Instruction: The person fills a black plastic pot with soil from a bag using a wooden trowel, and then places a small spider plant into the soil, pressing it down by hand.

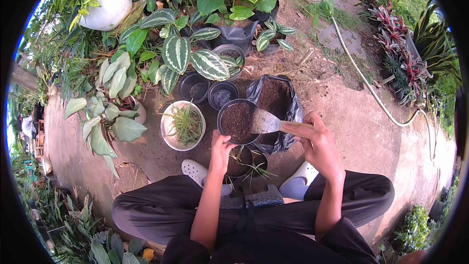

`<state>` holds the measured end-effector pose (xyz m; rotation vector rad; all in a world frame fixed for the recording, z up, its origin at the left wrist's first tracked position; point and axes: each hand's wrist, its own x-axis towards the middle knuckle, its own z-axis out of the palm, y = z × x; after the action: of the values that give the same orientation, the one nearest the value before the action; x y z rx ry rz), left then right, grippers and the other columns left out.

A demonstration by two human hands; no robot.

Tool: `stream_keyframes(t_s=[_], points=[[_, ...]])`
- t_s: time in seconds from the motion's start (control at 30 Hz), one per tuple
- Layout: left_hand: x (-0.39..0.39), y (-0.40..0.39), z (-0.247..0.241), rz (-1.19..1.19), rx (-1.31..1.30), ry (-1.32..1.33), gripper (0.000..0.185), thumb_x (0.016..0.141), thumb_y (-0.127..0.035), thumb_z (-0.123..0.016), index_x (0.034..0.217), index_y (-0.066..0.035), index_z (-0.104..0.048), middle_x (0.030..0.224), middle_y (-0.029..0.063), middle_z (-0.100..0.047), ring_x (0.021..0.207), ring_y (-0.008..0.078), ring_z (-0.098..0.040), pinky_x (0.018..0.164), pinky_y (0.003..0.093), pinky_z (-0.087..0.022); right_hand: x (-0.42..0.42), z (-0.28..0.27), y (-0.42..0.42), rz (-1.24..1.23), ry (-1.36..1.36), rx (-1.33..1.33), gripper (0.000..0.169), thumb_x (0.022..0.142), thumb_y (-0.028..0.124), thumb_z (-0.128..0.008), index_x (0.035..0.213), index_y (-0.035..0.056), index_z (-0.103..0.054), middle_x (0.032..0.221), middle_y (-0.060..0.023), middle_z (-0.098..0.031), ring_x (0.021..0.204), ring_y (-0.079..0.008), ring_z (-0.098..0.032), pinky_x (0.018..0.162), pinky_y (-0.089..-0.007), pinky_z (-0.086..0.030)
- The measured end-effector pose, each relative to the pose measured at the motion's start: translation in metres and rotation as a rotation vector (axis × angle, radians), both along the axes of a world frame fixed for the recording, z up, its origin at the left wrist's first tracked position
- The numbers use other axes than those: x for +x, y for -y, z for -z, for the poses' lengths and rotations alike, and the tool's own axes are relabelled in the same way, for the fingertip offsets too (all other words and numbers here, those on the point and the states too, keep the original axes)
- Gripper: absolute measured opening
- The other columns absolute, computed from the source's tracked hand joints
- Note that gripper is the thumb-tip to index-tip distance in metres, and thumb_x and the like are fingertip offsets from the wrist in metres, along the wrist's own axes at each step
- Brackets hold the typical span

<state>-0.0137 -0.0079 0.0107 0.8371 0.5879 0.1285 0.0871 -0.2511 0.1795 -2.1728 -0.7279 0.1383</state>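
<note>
My left hand [220, 150] grips the near rim of a black plastic plant pot [220, 117] that holds dark soil [236, 119]. In my right hand [322, 146] is the wooden handle of a putty knife [267, 121], its soil-smeared metal blade over the right side of the pot. Behind the pot stands an open black plastic bag [296, 104] of potting soil [273, 95]. Close below my hands, two black pots with soil and small grassy seedlings [240, 159] sit between my feet. A white bowl [166, 132] of spider-plant-like cuttings [186, 124] stands to the left.
Two black pots [222, 94] with no plants stand beyond the held pot. Leafy potted plants [176, 53] crowd the far side, with a broad-leaved plant [110, 117] at left. A pale hose [361, 73] curves over the ground at right. Clogs [194, 170] cover my feet.
</note>
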Motion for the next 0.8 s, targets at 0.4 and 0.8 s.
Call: stream_keyframes(t_s=[0.4, 0.8], points=[[0.0, 0.012, 0.002, 0.071, 0.052, -0.004, 0.028, 0.087, -0.016, -0.056, 0.114, -0.011, -0.049, 0.116, 0.0061, -0.059, 0.107, 0.0178, -0.057, 0.095, 0.037, -0.044, -0.006, 0.002, 0.001, 0.0, 0.083, -0.117, 0.042, 0.077, -0.009, -0.066, 0.111, 0.0135, -0.075, 0.095, -0.011, -0.059, 0.086, -0.0318, -0.067, 0.071, -0.043, -0.052], [0.0, 0.015, 0.005, 0.094, 0.059, 0.002, 0.027, 0.087, -0.016, -0.054, 0.114, -0.011, -0.049, 0.116, 0.0066, -0.059, 0.109, 0.0185, -0.057, 0.097, 0.0379, -0.044, -0.007, -0.006, -0.006, 0.05, 0.059, -0.033, 0.044, 0.076, -0.009, -0.067, 0.112, 0.0137, -0.075, 0.097, -0.0119, -0.062, 0.082, -0.0311, -0.066, 0.068, -0.0424, -0.053]])
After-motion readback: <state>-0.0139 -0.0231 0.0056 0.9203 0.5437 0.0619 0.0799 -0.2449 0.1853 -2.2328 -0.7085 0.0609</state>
